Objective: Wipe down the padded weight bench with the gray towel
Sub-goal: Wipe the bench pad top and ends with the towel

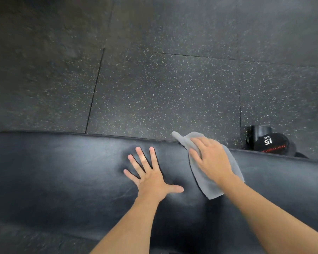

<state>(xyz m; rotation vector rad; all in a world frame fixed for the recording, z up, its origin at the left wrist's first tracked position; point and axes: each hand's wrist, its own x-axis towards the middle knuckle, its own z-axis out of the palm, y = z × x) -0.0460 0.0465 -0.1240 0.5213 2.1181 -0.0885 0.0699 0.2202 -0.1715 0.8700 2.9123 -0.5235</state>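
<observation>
1. Head view: the left hand lies flat on the bench, fingers spread apart.
2. The right hand presses the towel onto the bench's far edge, fingers slightly apart, near a dumbbell on the floor.

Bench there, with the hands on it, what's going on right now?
A person is wiping a black padded bench with a gray towel. The right hand presses the towel flat on the pad near its far edge, one towel corner poking past that edge. The left hand lies open, fingers spread, directly on the pad beside it. Beyond the bench, a black 15 kg weight sits on the speckled rubber floor.
</observation>
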